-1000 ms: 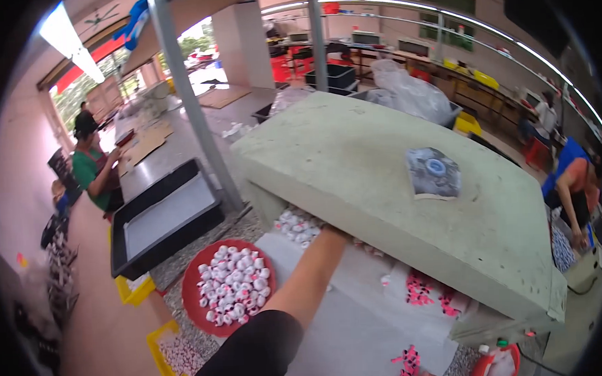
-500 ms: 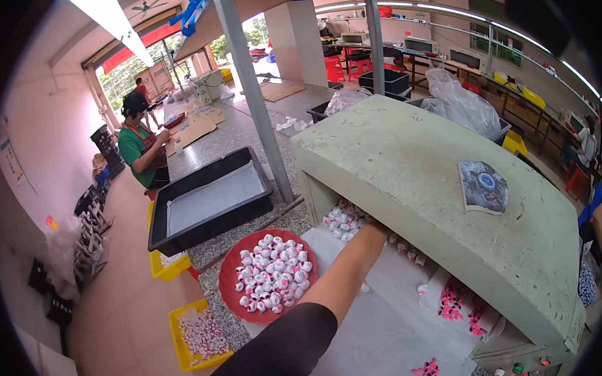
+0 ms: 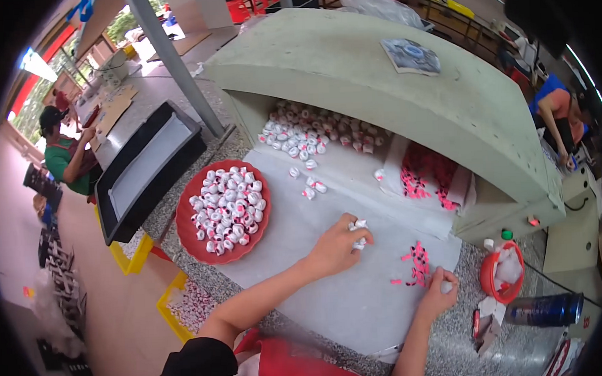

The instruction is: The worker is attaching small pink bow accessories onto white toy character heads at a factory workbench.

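My left hand (image 3: 336,248), closed, holds a few small white rounded pieces (image 3: 360,232) above the white sheet (image 3: 302,225). My right hand (image 3: 442,295) is closed on a small whitish thing (image 3: 447,287), largely hidden by the fingers. Beside it on the sheet lies a scatter of tiny pink-and-black pieces (image 3: 418,262). More white pieces (image 3: 299,134) are heaped inside the arched grey-green housing (image 3: 349,58), and several have spilled onto the sheet before it. A tray of pink pieces (image 3: 421,172) stands in the opening's right part. Left of the sheet, a red scalloped bowl (image 3: 181,223) is filled with white pieces.
A black tray (image 3: 104,213) stands beyond the bowl, with yellow bins (image 3: 165,308) below the table's left edge. At right are an orange-red basket (image 3: 487,274), a green-capped bottle (image 3: 506,234) and a dark blue cylinder (image 3: 545,310). Other people work at far left and right.
My left hand has come out of the housing and back over the sheet with white pieces in it. My right hand has come into view. The view has shifted down and right.
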`<state>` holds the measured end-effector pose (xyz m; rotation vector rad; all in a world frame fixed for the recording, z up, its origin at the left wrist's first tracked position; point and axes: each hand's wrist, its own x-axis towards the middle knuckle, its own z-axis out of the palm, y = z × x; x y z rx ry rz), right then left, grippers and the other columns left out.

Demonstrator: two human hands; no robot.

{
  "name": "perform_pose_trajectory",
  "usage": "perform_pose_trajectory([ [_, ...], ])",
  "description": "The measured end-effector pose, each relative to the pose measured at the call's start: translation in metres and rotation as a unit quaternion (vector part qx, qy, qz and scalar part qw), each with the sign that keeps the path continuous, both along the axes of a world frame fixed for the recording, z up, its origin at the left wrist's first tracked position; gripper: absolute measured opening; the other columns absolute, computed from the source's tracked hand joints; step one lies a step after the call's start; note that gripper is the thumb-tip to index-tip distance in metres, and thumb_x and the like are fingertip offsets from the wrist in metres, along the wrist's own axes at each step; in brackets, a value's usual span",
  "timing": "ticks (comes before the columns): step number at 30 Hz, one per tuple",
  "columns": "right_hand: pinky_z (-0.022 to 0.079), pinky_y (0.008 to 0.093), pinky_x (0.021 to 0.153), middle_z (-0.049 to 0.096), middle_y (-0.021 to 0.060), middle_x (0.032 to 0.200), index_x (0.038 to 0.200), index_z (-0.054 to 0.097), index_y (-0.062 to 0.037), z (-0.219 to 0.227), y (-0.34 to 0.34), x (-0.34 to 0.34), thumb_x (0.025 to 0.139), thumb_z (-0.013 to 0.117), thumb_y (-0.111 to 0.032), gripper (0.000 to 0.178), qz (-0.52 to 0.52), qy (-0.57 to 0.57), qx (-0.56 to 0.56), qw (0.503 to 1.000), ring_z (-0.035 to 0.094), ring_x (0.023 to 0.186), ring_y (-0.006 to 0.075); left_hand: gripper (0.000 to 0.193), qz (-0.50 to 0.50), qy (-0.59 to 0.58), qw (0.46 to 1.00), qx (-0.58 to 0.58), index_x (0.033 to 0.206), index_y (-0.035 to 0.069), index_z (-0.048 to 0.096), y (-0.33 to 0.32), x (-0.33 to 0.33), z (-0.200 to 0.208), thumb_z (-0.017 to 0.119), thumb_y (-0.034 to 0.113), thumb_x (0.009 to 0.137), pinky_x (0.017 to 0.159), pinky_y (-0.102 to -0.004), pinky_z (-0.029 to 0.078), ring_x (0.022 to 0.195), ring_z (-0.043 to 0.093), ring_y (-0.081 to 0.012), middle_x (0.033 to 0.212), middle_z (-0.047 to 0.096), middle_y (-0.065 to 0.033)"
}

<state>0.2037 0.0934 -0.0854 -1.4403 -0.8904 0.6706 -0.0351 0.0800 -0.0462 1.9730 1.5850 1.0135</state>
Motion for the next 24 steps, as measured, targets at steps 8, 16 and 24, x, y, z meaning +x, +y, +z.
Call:
perform_pose_trajectory([
  [8, 0.042, 0.0207, 0.052, 0.054, 0.0015, 0.067, 0.076, 0.054, -0.0003, -0.011, -0.007, 0.014, 0.077, 0.064, -0.008, 0.013, 0.008, -0.029, 0.008, 1.0, 0.048, 0.056, 0.0071, 0.043, -0.038, 0.151, 0.988, 0.003, 0.107, 0.02, 0.056, -0.031, -0.005, 0.013, 0.067, 0.021, 0.066, 0.081, -0.0418, 0.043, 0.098, 0.045, -0.0368, 0.119, 0.037, -0.0189],
  [16, 0.042, 0.0201, 0.052, 0.054, 0.0017, 0.064, 0.074, 0.054, -0.0001, 0.002, -0.01, 0.008, 0.077, 0.064, -0.009, 0.013, 0.02, -0.027, 0.004, 0.999, 0.049, 0.056, 0.007, 0.07, 0.332, 0.216, 0.912, -0.106, 0.127, 0.019, 0.035, 0.04, -0.065, -0.002, 0.069, 0.03, 0.067, 0.075, -0.0439, 0.045, 0.092, 0.048, -0.0395, 0.111, 0.038, -0.0217],
  [24, 0.041, 0.0199, 0.052, 0.053, 0.0018, 0.065, 0.074, 0.054, 0.0, 0.003, 0.0, -0.004, 0.076, 0.064, -0.008, 0.013, 0.028, 0.006, -0.018, 0.999, 0.048, 0.055, 0.0076, 0.043, 0.363, 0.163, 0.917, -0.003, 0.109, 0.015, 0.047, 0.071, -0.08, -0.008, 0.061, 0.013, 0.068, 0.065, -0.0444, 0.047, 0.078, 0.055, -0.0373, 0.104, 0.04, -0.0205],
])
